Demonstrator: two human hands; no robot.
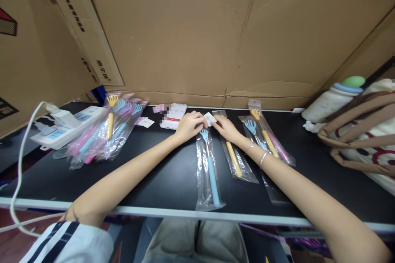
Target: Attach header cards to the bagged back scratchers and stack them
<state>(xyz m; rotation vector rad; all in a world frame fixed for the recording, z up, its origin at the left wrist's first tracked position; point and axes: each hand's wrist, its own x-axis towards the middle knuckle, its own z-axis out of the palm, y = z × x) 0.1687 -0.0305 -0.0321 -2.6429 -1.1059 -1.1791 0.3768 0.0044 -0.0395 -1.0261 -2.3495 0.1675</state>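
Both my bare arms stretch forward, my left hand (188, 126) and right hand (226, 128) palm-down, fingers curled, fingertips almost meeting, bracelets circling my right wrist.

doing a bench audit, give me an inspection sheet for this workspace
surface: black table, mostly bare at the front
job's things: bagged blue scratcher with white label at its top; bagged yellow scratcher beside it
clutter: scratcher pile left, more bags right, phone at the back
hands: left hand pinches the label; right hand touches it, grip unclear
cables: white cable from power strip drops off the left edge
surroundings: cardboard walls; tote bag, bottle right
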